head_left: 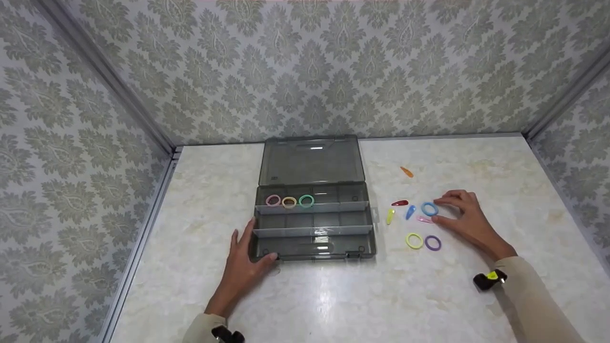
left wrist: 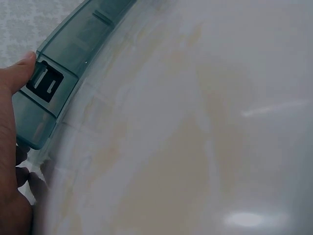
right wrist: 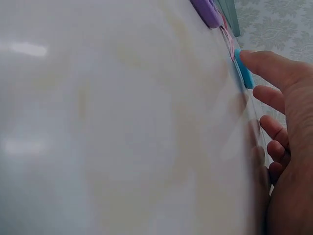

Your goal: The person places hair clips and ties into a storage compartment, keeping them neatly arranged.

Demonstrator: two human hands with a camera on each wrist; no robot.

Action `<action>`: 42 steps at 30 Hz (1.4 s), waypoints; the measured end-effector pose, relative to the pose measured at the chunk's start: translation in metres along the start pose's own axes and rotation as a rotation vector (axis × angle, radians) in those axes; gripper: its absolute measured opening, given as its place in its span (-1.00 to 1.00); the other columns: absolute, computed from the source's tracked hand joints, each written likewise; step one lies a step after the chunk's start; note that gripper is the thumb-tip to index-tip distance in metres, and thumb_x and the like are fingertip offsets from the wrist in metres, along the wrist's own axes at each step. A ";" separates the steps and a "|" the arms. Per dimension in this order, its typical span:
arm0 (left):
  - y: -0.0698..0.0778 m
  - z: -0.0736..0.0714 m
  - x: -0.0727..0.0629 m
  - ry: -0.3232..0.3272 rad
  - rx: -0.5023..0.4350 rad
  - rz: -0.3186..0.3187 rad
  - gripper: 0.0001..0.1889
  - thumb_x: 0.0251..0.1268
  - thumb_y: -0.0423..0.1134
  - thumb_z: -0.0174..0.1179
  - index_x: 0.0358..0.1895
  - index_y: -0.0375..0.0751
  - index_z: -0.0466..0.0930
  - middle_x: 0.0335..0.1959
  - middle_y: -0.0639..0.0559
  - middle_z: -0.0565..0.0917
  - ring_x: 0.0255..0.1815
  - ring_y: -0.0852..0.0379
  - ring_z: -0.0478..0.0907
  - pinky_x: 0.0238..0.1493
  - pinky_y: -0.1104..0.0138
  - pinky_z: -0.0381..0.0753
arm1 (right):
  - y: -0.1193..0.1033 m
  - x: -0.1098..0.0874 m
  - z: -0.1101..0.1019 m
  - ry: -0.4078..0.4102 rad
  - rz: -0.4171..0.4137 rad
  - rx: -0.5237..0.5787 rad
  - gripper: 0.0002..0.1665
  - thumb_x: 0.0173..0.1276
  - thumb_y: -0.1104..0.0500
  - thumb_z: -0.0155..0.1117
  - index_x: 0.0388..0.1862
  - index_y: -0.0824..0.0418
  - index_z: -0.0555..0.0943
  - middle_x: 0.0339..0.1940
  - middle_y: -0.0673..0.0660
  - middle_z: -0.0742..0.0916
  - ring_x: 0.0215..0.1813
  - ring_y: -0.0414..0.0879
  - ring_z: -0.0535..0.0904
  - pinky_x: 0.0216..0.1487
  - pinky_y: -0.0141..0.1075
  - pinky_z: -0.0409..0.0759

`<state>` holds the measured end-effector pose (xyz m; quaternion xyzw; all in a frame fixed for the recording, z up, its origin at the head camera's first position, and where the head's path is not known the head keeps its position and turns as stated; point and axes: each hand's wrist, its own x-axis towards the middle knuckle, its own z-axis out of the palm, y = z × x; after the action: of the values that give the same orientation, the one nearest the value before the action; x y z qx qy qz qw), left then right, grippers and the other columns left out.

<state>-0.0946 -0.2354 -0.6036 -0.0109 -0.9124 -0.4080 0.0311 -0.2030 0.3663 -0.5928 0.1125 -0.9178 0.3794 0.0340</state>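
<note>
My left hand holds the front left corner of a grey see-through compartment box, thumb on the front wall near a latch and fingers along the left side. The box's lid stands open at the back. Pink, yellow and green hair ties sit in its back compartment. To the right, my right hand has thumb and index finger at opposite edges of a blue hair tie, pinching it at the tabletop. A pink hair clip lies close to the thumb.
Yellow-green and purple hair ties lie nearer the front. Around them are red, yellow, blue and orange hair clips. Patterned walls enclose the table's back and sides.
</note>
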 end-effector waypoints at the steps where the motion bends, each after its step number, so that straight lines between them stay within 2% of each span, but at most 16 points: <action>1: 0.000 0.000 0.000 0.001 0.002 0.006 0.11 0.39 0.24 0.47 0.85 0.10 0.00 0.81 -0.18 0.16 0.79 -0.56 -0.23 0.56 -0.59 0.08 | -0.001 0.000 0.000 0.005 0.001 -0.003 -0.46 0.42 0.07 0.66 0.30 0.25 0.78 0.39 0.31 0.53 0.42 0.19 0.23 0.35 0.22 0.30; 12: -0.002 -0.002 0.000 0.005 0.005 0.014 0.12 0.38 0.22 0.48 0.84 0.03 0.02 0.80 -0.19 0.16 0.79 -0.58 -0.23 0.57 -0.57 0.06 | -0.006 0.002 0.006 0.042 -0.015 -0.045 -0.51 0.38 0.16 0.68 0.24 0.26 0.80 0.36 0.32 0.55 0.37 0.24 0.28 0.31 0.20 0.31; 26: 0.001 -0.004 -0.001 -0.005 -0.011 -0.018 0.13 0.37 0.26 0.48 0.85 0.14 -0.02 0.82 -0.15 0.14 0.80 -0.53 -0.27 0.57 -0.58 0.03 | -0.007 0.005 0.008 0.059 -0.043 -0.028 -0.60 0.36 0.18 0.69 0.13 0.27 0.84 0.29 0.28 0.59 0.32 0.16 0.30 0.29 0.17 0.28; 29: 0.001 -0.003 -0.002 -0.006 -0.029 -0.021 0.14 0.36 0.26 0.48 0.85 0.20 -0.03 0.82 -0.12 0.14 0.82 -0.49 -0.29 0.58 -0.57 0.03 | -0.008 0.005 0.007 0.079 -0.036 0.015 -0.65 0.38 0.19 0.68 0.09 0.26 0.85 0.26 0.25 0.61 0.30 0.06 0.30 0.30 -0.04 0.29; 33: 0.001 -0.002 -0.003 -0.006 -0.032 -0.024 0.15 0.34 0.27 0.49 0.85 0.21 -0.03 0.82 -0.10 0.14 0.82 -0.49 -0.28 0.59 -0.56 0.04 | -0.014 0.005 0.006 0.103 0.012 0.071 -0.69 0.45 0.15 0.62 0.10 0.24 0.85 0.26 0.21 0.63 0.28 -0.03 0.31 0.25 -0.29 0.32; 37: 0.002 -0.002 -0.003 -0.013 -0.033 -0.029 0.15 0.34 0.28 0.48 0.85 0.22 -0.03 0.83 -0.10 0.13 0.82 -0.49 -0.28 0.58 -0.57 0.04 | -0.019 0.007 0.006 0.137 0.017 0.097 -0.70 0.48 0.16 0.60 0.10 0.25 0.84 0.23 0.22 0.64 0.23 -0.06 0.32 0.19 -0.22 0.33; 42: 0.003 -0.003 -0.002 -0.015 -0.029 -0.034 0.14 0.35 0.29 0.47 0.85 0.24 -0.05 0.83 -0.09 0.12 0.82 -0.48 -0.29 0.59 -0.56 0.04 | -0.026 0.016 0.010 0.166 -0.036 0.110 -0.72 0.41 0.26 0.63 0.05 0.29 0.84 0.17 0.24 0.67 0.21 -0.10 0.33 0.18 -0.17 0.33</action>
<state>-0.0926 -0.2354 -0.5995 0.0012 -0.9066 -0.4216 0.0174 -0.2121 0.3384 -0.5794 0.0986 -0.8874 0.4364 0.1107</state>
